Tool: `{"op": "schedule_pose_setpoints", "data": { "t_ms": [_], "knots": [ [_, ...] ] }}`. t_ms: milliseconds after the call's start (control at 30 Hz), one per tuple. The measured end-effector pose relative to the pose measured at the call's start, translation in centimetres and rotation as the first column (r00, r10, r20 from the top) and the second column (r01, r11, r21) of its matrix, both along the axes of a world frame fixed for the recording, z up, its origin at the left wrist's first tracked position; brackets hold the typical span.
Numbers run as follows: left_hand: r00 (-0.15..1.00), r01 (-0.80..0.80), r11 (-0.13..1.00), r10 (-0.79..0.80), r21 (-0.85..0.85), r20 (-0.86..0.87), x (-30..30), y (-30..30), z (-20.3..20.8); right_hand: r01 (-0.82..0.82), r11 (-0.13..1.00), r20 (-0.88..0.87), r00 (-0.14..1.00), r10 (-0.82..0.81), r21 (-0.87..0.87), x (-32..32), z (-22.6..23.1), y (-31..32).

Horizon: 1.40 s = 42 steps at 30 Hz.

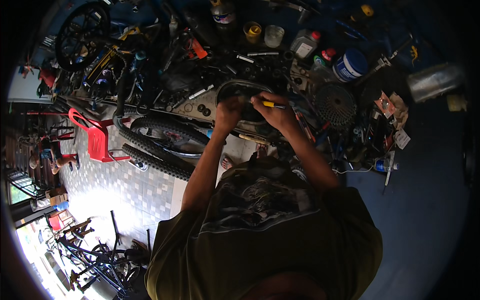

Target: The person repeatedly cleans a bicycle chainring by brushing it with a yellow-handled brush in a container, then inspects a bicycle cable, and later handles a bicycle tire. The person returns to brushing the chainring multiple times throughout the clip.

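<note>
My right hand (276, 114) is closed around a slim yellow-handled tool (273, 105) with a dark end; its kind does not show. The handle sticks out to the right of the fingers. Close beside it, my left hand (228, 116) is closed, with fingers curled toward the right hand. Whatever lies in the left fingers is dark and too blurred to make out. Both hands are over an oval dark tray (239, 82) with a pale rim on the cluttered bench. Between the hands, the tray's inside is in shadow.
Loose tools and small parts crowd the bench, with a cassette sprocket (335, 106), a blue-and-white tub (350, 65) and a grey bottle (305, 44). Knobbly bicycle tyres (155, 162) stand at left, near a red chair (97, 137). A person (50, 155) sits farther left.
</note>
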<state>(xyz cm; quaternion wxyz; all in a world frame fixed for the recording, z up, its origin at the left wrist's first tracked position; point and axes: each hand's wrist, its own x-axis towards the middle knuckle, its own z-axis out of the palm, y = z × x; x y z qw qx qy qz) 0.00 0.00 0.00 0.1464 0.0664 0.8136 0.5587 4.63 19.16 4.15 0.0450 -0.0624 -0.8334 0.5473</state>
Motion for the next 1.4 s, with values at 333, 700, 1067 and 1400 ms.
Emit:
{"op": "schedule_pose_setpoints", "data": {
  "t_ms": [333,700,1067,1400],
  "knots": [
    [0.986,-0.097,0.994,0.103,0.052,-0.135,0.2,0.9,-1.0,0.086,0.996,-0.051,0.995,-0.087,-0.024,0.5,-0.6,0.0],
    [0.997,-0.070,0.996,0.072,0.060,-0.030,0.1,0.3,-0.7,0.171,0.983,-0.032,0.985,-0.169,0.068,1.2,0.1,-0.2],
    [0.968,-0.151,0.895,0.047,0.419,0.248,-0.2,0.2,-1.0,0.029,0.997,0.105,0.994,-0.022,-0.072,1.4,-4.2,2.5],
    [0.968,-0.149,0.913,0.057,0.381,0.243,0.3,1.0,-0.8,0.046,0.982,0.081,0.996,-0.031,-0.186,0.6,-4.5,2.1]
  ]
}}
